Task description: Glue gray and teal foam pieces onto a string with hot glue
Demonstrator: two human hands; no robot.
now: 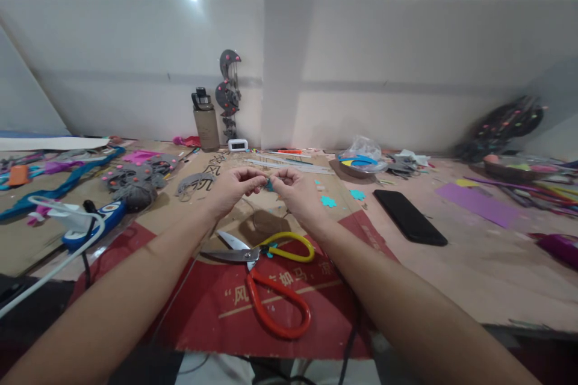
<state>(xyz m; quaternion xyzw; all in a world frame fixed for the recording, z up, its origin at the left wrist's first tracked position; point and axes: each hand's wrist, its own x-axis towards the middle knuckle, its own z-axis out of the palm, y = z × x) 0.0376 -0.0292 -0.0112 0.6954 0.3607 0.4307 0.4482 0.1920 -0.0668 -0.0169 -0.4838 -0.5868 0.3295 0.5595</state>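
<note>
My left hand (235,190) and my right hand (297,194) meet over the middle of the cardboard, fingertips pinched together. Between them is a small blue piece (270,184), mostly covered by the fingers. A thin dark thread (255,215) loops down below the hands. Open-bladed scissors (253,254) with one yellow and one red handle lie just in front, between my forearms. Right of my right hand lie two flat turquoise flower-shaped cutouts (329,201). A grey crescent-shaped piece (195,184) with threads rests left of my left hand.
A black phone (409,216) lies to the right, near a purple sheet (478,203). At left are a blue power strip (108,218) with a white cable and grey pieces with pink pins (135,177). A bottle (206,127), small white clock (238,145) and bowl (356,169) stand along the back.
</note>
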